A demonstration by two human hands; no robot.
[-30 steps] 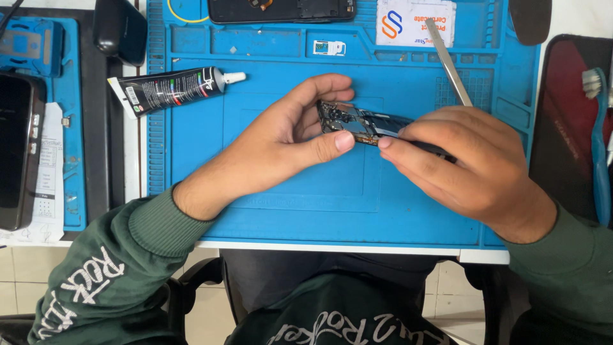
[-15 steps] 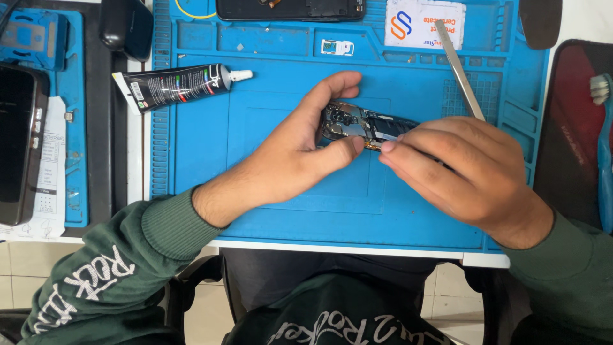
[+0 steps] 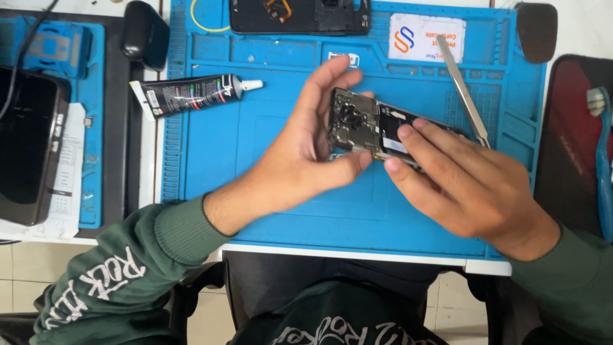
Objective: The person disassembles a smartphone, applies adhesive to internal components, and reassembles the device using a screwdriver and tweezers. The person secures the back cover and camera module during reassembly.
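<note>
An opened phone (image 3: 373, 128) with its back cover off, circuit board and black battery showing, is held tilted above the blue work mat (image 3: 268, 191). My left hand (image 3: 300, 160) grips its left end, thumb under the lower edge and fingers curled over the top. My right hand (image 3: 469, 185) holds the right end, with fingertips pressed on the battery area. Both sleeves are dark green.
A black glue tube (image 3: 191, 94) lies on the mat's upper left. Metal tweezers (image 3: 463, 89) lie to the upper right beside a white card (image 3: 426, 37). Another black phone body (image 3: 300, 16) sits at the mat's top edge. A dark phone (image 3: 29, 144) lies far left. A toothbrush (image 3: 601, 160) lies far right.
Both hands have tilted the opened phone more upright, so its inner side faces the camera. My left fingers now wrap over its top edge. The view has shifted slightly.
</note>
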